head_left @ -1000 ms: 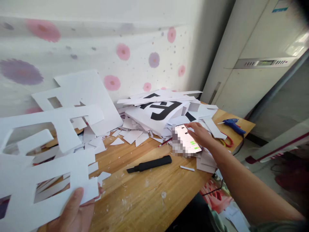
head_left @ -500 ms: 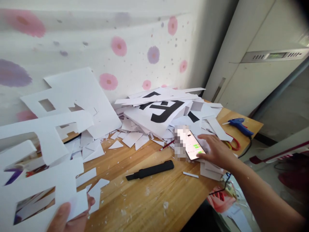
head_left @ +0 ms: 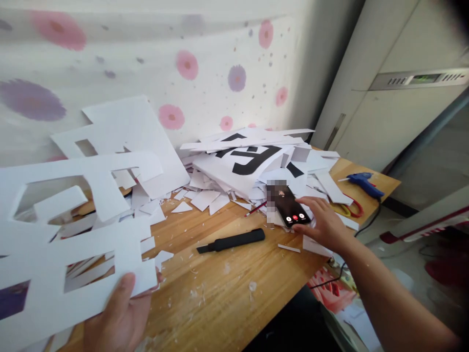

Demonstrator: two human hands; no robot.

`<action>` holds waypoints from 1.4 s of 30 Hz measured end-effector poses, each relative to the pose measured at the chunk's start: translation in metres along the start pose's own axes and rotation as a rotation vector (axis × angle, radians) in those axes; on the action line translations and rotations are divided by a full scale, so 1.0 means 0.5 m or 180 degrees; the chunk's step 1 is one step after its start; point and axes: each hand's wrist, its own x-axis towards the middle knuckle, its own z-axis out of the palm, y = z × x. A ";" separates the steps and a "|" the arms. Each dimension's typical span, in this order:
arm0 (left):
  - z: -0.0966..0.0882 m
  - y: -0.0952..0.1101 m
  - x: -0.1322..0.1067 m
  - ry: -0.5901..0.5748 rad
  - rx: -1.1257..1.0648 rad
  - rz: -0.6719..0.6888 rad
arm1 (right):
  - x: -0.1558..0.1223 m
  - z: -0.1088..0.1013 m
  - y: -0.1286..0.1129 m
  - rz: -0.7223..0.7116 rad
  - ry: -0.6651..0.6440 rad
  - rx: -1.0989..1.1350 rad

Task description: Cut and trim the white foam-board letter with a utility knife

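At the lower left, my left hand (head_left: pixel 122 308) pinches the edge of a white board with letter-like cut-outs (head_left: pixel 128 244), thumb on top and fingers underneath. The board is held tilted above the table, and its left part runs out of view. My right hand (head_left: pixel 324 222) grips the right side of a smartphone (head_left: pixel 291 208), with the thumb at its lower edge and the fingers along its side. The phone's dark screen shows a call display with round buttons. A black utility knife (head_left: pixel 238 239) lies on the table between my hands.
Behind the phone is a heap of white scraps and sheets with black characters (head_left: pixel 252 161). Another cut board (head_left: pixel 146 132) leans against the flowered curtain. A blue glue gun (head_left: pixel 362 185) and red-and-yellow handles (head_left: pixel 353 209) lie at the right. The wooden table (head_left: pixel 220 283) bears small shavings.
The phone's screen has turned from a bright page to a dark call display. The board in my left hand has shifted right and slightly up in view. My right hand remains at the phone.
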 end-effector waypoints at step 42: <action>0.037 0.024 -0.076 -0.0733 -0.1388 -0.1127 | 0.136 0.189 -0.505 -0.1427 -0.0043 0.3194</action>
